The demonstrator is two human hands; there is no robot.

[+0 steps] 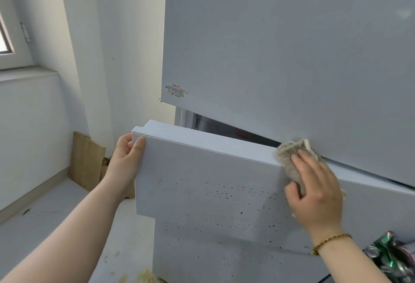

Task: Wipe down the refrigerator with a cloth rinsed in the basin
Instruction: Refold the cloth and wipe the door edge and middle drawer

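The white refrigerator fills the right half of the head view. Its middle drawer is pulled out toward me, with dark specks on its front. My left hand grips the drawer's left top corner, thumb on the front face. My right hand presses a beige cloth onto the drawer's top edge, just under the upper door. A gold bracelet sits on that wrist. No basin is in view.
A lower drawer front, also speckled, sits below. A brown paper bag leans against the wall at the left. A window sill is at the far left. Shiny green and silver wrappers lie at the lower right. Crumbs dot the floor.
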